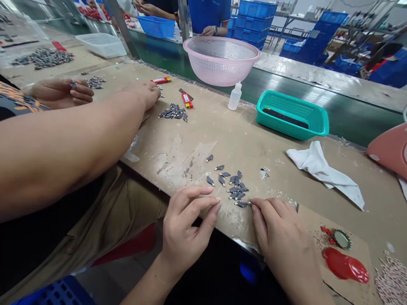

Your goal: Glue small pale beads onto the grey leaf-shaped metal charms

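My left hand (pixel 190 224) hovers over the table's near edge, thumb and middle fingertips brought together in a pinch. Anything between them is too small to make out. Beside a loose pile, my right hand (pixel 282 233) has its thumb and index finger closed on the pale tip of a small grey leaf-shaped piece (pixel 242 204). Similar dark grey pieces with pale ends form the pile (pixel 235 189), and several more lie scattered to its left. A torn white scrap (pixel 263 173) rests right of the pile.
At right lie a white cloth (pixel 324 169), a cardboard sheet with a red glossy blob (pixel 346 264) and bottle cap (pixel 342 239), and tiny pale pieces (pixel 392 279). Behind stand a teal basket (pixel 292 101), bottle (pixel 235 97) and pink basket (pixel 222 63). A co-worker's arm (pixel 79 131) reaches in from the left.
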The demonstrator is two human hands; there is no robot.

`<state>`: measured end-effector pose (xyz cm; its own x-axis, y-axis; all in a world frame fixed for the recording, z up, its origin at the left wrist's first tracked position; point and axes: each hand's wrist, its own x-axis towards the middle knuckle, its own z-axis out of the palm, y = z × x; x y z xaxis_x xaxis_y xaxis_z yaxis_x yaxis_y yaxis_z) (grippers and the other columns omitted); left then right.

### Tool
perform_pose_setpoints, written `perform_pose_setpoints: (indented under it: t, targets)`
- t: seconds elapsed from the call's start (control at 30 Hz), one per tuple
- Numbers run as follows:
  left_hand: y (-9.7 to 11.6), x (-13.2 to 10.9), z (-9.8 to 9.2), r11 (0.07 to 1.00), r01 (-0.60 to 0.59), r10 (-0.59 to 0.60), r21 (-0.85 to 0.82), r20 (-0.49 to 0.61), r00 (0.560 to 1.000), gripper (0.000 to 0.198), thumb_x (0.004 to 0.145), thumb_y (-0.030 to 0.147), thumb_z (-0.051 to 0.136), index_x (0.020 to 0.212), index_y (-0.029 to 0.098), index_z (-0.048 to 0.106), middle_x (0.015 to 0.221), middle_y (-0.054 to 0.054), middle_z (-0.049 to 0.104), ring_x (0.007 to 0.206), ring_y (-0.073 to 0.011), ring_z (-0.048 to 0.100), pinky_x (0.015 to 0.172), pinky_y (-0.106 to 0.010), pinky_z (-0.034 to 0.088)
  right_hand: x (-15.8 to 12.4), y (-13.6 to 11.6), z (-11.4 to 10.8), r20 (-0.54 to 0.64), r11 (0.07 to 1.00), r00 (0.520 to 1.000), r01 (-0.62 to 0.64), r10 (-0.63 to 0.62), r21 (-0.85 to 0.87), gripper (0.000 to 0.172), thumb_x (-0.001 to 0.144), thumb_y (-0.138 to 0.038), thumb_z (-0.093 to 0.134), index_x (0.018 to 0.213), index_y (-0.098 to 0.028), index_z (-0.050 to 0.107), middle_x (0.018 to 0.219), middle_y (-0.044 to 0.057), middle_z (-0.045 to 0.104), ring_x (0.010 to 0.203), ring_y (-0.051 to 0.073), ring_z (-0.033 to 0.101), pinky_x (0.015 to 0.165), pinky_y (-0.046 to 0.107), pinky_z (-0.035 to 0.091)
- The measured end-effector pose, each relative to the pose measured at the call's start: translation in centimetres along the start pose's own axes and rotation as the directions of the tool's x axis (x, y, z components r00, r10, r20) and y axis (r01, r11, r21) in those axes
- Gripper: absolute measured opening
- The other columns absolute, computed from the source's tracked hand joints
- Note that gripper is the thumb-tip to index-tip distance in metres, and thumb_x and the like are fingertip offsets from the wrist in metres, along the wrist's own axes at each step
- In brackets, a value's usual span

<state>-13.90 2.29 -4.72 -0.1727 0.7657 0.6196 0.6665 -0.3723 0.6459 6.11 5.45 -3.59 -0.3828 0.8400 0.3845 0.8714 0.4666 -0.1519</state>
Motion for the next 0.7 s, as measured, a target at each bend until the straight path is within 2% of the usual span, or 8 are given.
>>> perform_pose_setpoints:
  t: [0.07, 0.13, 0.23, 0.33, 0.5, 0.57, 0.67, 0.7]
  targets:
    - [0.7, -0.1, 0.1, 0.998, -0.009, 0.01, -0.058, 0.027, 1.0, 0.03, 0.083, 0.001, 0.075, 0.102, 0.024, 0.072, 0.104, -0.002, 0.072, 0.101, -0.02, 0.068, 0.095, -0.035, 0.056, -0.2, 0.1, -0.5, -0.021, 0.999, 1.0, -0.004, 0.005, 0.047, 0.023, 0.105, -0.028, 0.046, 0.1, -0.021, 0.068, 0.089, 0.005, 0.071, 0.082, 0.022, 0.066, 0.07, 0.034, 0.047]
    - [1.6, -0.1, 0.3, 0.985, 0.031, -0.014, -0.17, 0.102, 0.995, 0.032, 0.084, 0.001, 0.075, 0.107, 0.024, 0.073, 0.102, -0.002, 0.074, 0.096, -0.0178, 0.071, 0.09, -0.03, 0.059, -0.4, 0.1, -1.3, -0.045, 0.987, 0.998, 0.05, -0.043, 0.151, 0.017, 0.104, -0.026, 0.05, 0.106, -0.021, 0.067, 0.093, 0.004, 0.073, 0.085, 0.02, 0.069, 0.073, 0.032, 0.051]
    - [3.3, 0.0, 0.7, 0.896, 0.191, -0.086, -0.401, 0.265, 0.96, 0.032, 0.087, 0.007, 0.078, 0.115, 0.022, 0.074, 0.1, -0.003, 0.079, 0.082, -0.0136, 0.074, 0.077, -0.02, 0.061, -1.1, -0.4, -2.7, -0.069, 0.926, 0.992, 0.122, -0.104, 0.358, 0.016, 0.1, -0.02, 0.058, 0.113, -0.022, 0.066, 0.096, 0.003, 0.074, 0.087, 0.016, 0.071, 0.076, 0.027, 0.055]
    - [4.5, 0.2, 1.2, 0.758, 0.348, -0.186, -0.551, 0.329, 0.926, 0.022, 0.086, 0.012, 0.081, 0.106, 0.021, 0.079, 0.086, -0.002, 0.081, 0.07, -0.0114, 0.074, 0.068, -0.015, 0.06, -1.9, -1.3, -3.4, -0.106, 0.878, 0.994, 0.027, 0.027, 0.477, 0.015, 0.098, -0.017, 0.06, 0.109, -0.023, 0.067, 0.094, 0.004, 0.074, 0.083, 0.016, 0.071, 0.074, 0.028, 0.056]
    - [5.2, 0.4, 1.8, 0.656, 0.437, -0.306, -0.615, 0.313, 0.899, 0.008, 0.084, 0.013, 0.083, 0.088, 0.02, 0.083, 0.077, -0.003, 0.081, 0.064, -0.0105, 0.071, 0.064, -0.014, 0.057, -2.7, -2.5, -3.2, -0.097, 0.76, 0.969, -0.113, 0.225, 0.64, 0.009, 0.097, -0.022, 0.062, 0.097, -0.024, 0.071, 0.087, 0.003, 0.073, 0.077, 0.017, 0.071, 0.067, 0.027, 0.057]
    - [5.2, 0.5, 1.9, 0.517, 0.547, -0.375, -0.658, 0.4, 0.836, 0.003, 0.087, 0.017, 0.081, 0.086, 0.02, 0.082, 0.075, -0.003, 0.08, 0.061, -0.0098, 0.07, 0.06, -0.014, 0.056, -2.7, -2.7, -3.1, -0.058, 0.702, 0.958, -0.165, 0.282, 0.692, 0.009, 0.097, -0.026, 0.063, 0.1, -0.024, 0.072, 0.087, 0.004, 0.072, 0.075, 0.016, 0.071, 0.064, 0.025, 0.058]
    - [5.0, 0.6, 2.1, 0.152, 0.705, -0.434, -0.693, 0.594, 0.678, 0.009, 0.091, 0.026, 0.078, 0.087, 0.018, 0.079, 0.077, -0.004, 0.079, 0.061, -0.011, 0.072, 0.054, -0.014, 0.057, -2.8, -2.5, -3.2, -0.008, 0.64, 0.938, -0.231, 0.348, 0.733, 0.014, 0.098, -0.029, 0.062, 0.107, -0.023, 0.07, 0.085, 0.004, 0.07, 0.071, 0.015, 0.07, 0.058, 0.021, 0.059]
    - [4.9, 0.6, 2.2, 0.061, 0.718, -0.42, -0.693, 0.635, 0.648, 0.011, 0.092, 0.028, 0.078, 0.088, 0.018, 0.078, 0.078, -0.004, 0.079, 0.063, -0.0116, 0.073, 0.054, -0.014, 0.058, -2.8, -2.3, -3.3, -0.008, 0.633, 0.935, -0.235, 0.356, 0.737, 0.014, 0.098, -0.028, 0.062, 0.108, -0.023, 0.07, 0.085, 0.004, 0.069, 0.071, 0.015, 0.07, 0.058, 0.021, 0.059]
